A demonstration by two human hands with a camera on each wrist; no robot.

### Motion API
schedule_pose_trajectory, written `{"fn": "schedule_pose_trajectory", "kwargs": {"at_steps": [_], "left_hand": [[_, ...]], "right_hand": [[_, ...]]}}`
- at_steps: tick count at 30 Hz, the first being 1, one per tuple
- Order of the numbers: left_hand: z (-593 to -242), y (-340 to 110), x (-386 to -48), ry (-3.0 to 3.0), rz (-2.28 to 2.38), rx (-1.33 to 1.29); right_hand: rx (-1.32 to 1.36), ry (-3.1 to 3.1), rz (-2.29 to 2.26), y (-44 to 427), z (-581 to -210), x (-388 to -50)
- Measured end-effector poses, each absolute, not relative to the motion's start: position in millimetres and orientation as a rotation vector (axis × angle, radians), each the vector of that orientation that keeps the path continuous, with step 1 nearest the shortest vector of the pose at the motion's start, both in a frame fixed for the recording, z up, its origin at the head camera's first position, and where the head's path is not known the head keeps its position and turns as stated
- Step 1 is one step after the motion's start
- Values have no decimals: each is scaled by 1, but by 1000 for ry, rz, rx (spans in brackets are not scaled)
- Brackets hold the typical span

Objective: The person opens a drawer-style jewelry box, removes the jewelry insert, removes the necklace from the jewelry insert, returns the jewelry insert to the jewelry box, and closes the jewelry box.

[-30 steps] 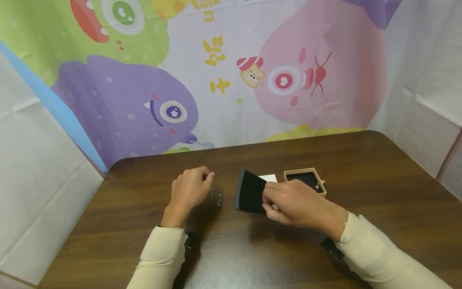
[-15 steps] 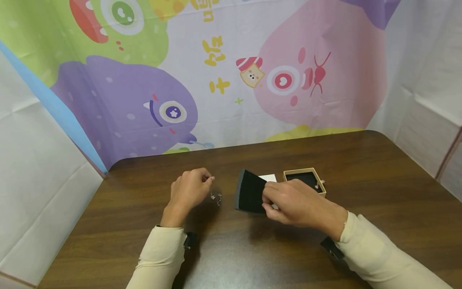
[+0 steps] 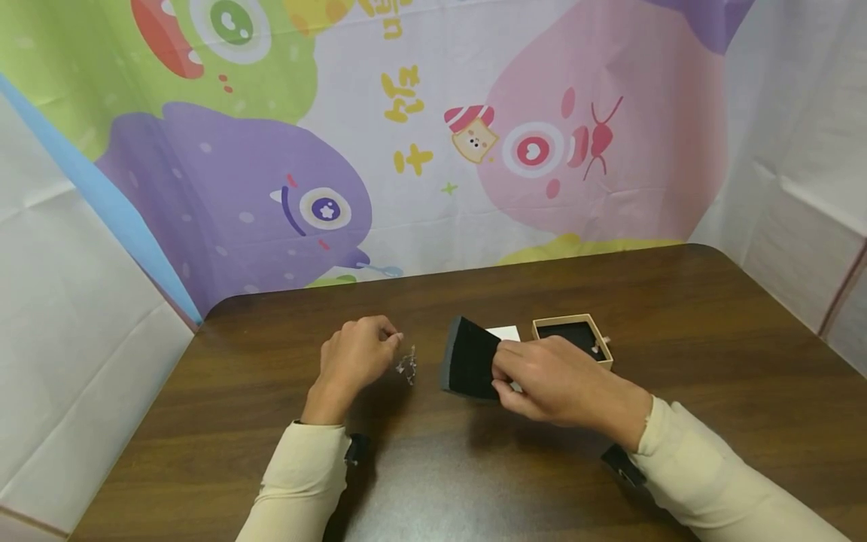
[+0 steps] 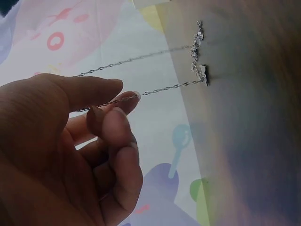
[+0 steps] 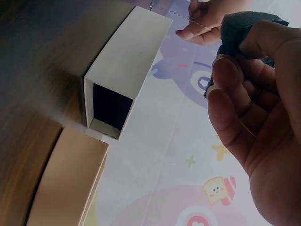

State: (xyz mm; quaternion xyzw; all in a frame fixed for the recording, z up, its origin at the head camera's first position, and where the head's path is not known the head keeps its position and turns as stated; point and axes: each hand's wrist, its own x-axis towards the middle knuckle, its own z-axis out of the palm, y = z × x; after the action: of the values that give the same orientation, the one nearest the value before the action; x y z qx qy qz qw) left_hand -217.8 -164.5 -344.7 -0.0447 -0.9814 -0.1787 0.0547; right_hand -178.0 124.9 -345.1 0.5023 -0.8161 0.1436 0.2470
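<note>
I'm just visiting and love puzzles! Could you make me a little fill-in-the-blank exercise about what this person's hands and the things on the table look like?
1. The silver chain hangs from the person's ____ hand.
2. The other hand grips a pad whose broad face looks ____ in the head view.
3. The outside of the open-ended box is ____.
4. In the head view, the tan box sits farther to the ____ than the chain.

Missing words: left; black; white; right.

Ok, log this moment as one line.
left hand: holds silver chain, charms hanging | right hand: grips black pad | white box, tan tray: on table
</note>
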Motion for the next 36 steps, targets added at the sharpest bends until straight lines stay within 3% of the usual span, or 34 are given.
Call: {"fn": "schedule_pose_trajectory", "kwargs": {"at_steps": [36], "left_hand": [[-351,-167,-221,-3025,-560,-132]], "right_hand": [[1380,-2226,410,126,-343,-178]]}}
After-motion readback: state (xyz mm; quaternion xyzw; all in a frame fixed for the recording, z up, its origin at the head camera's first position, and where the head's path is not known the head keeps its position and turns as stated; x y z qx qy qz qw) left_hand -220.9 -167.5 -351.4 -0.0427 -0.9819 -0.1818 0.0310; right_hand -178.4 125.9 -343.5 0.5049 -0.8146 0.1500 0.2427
